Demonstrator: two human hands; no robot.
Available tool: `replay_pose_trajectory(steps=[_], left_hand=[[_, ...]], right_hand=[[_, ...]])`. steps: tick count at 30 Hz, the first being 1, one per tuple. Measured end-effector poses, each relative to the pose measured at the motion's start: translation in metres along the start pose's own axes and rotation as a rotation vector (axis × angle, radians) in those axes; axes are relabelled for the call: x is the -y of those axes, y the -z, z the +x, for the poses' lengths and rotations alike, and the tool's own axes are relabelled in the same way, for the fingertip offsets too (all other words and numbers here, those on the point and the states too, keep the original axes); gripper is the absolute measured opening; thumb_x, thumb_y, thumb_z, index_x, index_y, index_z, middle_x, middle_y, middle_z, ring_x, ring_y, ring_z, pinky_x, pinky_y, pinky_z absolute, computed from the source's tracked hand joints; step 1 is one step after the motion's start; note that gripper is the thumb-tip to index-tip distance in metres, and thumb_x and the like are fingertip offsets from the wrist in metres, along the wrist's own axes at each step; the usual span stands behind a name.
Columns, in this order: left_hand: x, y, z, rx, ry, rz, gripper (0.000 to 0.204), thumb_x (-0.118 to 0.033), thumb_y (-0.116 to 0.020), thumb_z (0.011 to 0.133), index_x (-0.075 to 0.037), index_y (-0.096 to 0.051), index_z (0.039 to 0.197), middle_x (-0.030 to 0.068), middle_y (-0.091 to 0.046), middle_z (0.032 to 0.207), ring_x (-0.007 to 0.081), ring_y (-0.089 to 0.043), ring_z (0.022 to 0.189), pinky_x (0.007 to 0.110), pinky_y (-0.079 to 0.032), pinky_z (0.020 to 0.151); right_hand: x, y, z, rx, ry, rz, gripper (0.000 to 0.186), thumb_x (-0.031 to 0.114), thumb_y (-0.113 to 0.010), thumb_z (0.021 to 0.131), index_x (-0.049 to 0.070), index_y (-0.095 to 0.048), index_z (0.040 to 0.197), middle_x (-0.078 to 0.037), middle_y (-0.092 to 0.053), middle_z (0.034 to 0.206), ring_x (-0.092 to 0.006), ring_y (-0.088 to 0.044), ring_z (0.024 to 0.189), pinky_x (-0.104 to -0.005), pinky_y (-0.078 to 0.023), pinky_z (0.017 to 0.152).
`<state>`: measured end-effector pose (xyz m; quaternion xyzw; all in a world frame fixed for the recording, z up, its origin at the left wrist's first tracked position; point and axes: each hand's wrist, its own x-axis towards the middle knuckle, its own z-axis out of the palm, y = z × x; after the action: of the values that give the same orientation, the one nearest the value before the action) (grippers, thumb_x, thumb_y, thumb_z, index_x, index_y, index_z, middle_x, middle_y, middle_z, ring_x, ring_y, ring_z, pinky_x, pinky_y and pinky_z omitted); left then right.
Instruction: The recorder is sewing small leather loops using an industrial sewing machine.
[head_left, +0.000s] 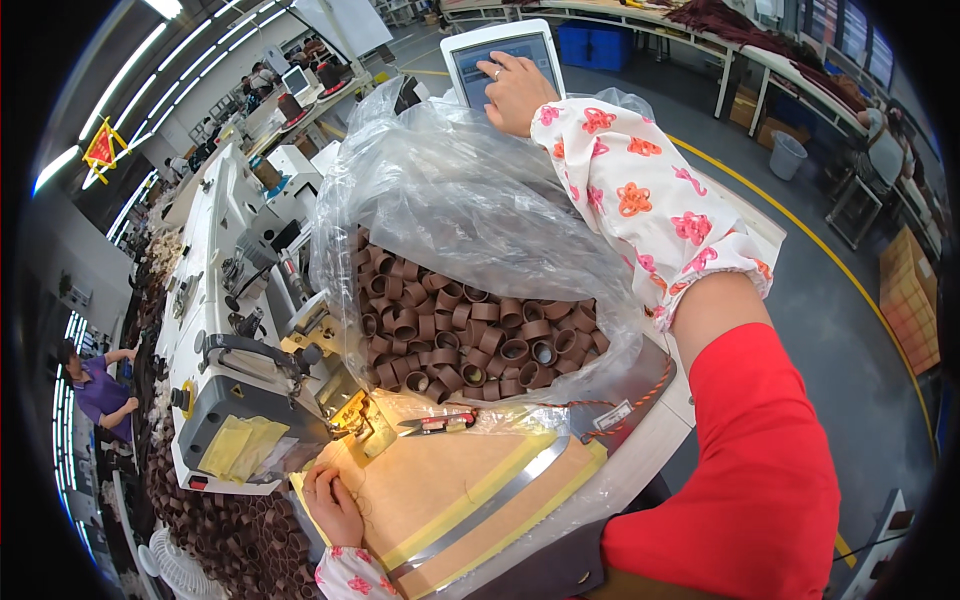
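Note:
My right hand (515, 92) reaches up to a white-framed tablet (515, 62), fingertips at its screen, fingers apart and holding nothing. My left hand (332, 500) rests open, fingers slightly bent, on the tan work board (470, 495) beside a white sewing machine (240, 380). Between my hands a clear plastic bag (430, 190) holds many brown fabric rings (470, 340). Red-and-black thread snips (440, 423) lie just below the bag, near the machine's needle area, with a twisted cord (625, 420) to their right.
More brown rings (230, 530) are heaped at the lower left beside a white fan (170, 570). A co-worker in purple (100, 390) is at the far left. Right of a yellow floor line stand cartons (908, 295), a bin (787, 157) and a seated person (880, 150); benches run behind.

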<state>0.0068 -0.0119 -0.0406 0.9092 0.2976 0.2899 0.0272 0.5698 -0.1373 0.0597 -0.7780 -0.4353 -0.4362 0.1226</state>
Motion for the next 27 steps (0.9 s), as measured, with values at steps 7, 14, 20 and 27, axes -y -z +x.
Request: replay_pose_trajectory(steps=[7,14,20,27], left_hand=[[-0.004,0.001,0.001,-0.004,0.019,0.007,0.011,-0.001,-0.049,0.080,0.000,-0.056,0.090,0.0149,-0.053,0.101,0.0322,-0.049,0.094,0.038,-0.039,0.083],[-0.002,0.000,0.001,0.003,0.025,-0.010,0.011,-0.001,-0.049,0.080,0.000,-0.056,0.089,0.0145,-0.053,0.101,0.0321,-0.049,0.094,0.038,-0.039,0.083],[-0.001,0.002,0.001,0.014,0.011,0.003,0.012,-0.001,-0.049,0.080,0.000,-0.056,0.090,0.0148,-0.053,0.102,0.0321,-0.049,0.094,0.038,-0.039,0.083],[0.005,0.006,-0.003,0.011,0.028,-0.011,0.011,-0.001,-0.049,0.081,0.001,-0.056,0.090,0.0151,-0.053,0.102,0.0324,-0.049,0.094,0.038,-0.039,0.083]], right_hand=[[0.002,-0.003,0.011,0.036,-0.010,-0.042,0.019,0.019,-0.055,0.073,0.004,-0.068,0.074,-0.010,-0.048,0.127,-0.0241,-0.036,0.124,-0.0382,-0.031,0.098],[-0.004,-0.007,-0.021,-0.174,0.000,0.140,0.015,0.014,-0.058,0.070,0.002,-0.065,0.067,-0.010,-0.058,0.113,-0.0261,-0.044,0.115,-0.0394,-0.034,0.094],[-0.007,-0.011,-0.061,-0.075,0.004,0.145,0.017,0.016,-0.058,0.072,0.002,-0.067,0.074,-0.010,-0.059,0.111,-0.0253,-0.045,0.115,-0.0385,-0.035,0.095],[0.004,-0.009,-0.061,-0.060,0.008,0.162,0.017,0.015,-0.057,0.072,0.002,-0.067,0.074,-0.010,-0.058,0.112,-0.0257,-0.044,0.116,-0.0389,-0.034,0.095]])
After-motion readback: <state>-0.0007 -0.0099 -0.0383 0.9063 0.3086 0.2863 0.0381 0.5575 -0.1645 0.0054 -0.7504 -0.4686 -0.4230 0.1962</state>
